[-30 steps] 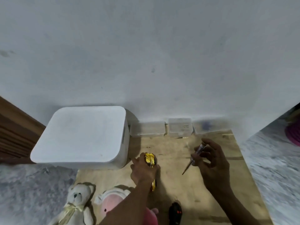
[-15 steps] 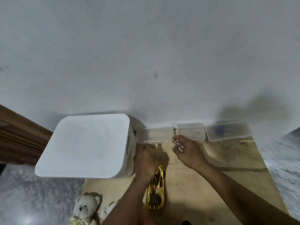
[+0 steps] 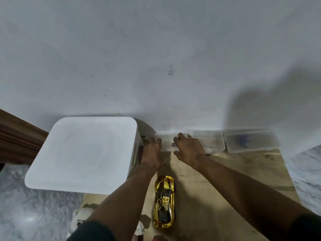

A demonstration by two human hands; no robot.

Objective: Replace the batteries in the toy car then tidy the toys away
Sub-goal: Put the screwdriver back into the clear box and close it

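My right hand (image 3: 189, 151) curls round a small screwdriver (image 3: 207, 148), fingertips over the clear plastic box (image 3: 166, 142) by the wall. My left hand (image 3: 150, 151), fingers fairly straight, touches that box's left end. The gold toy car (image 3: 164, 200) sits on the wooden board (image 3: 217, 180) between my forearms.

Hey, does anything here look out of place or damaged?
Only the shiny gold toy car on the wooden board: a dark square patch shows at its near end, possibly an open battery bay, but it is too blurred to confirm. Nothing looks spilled or broken.
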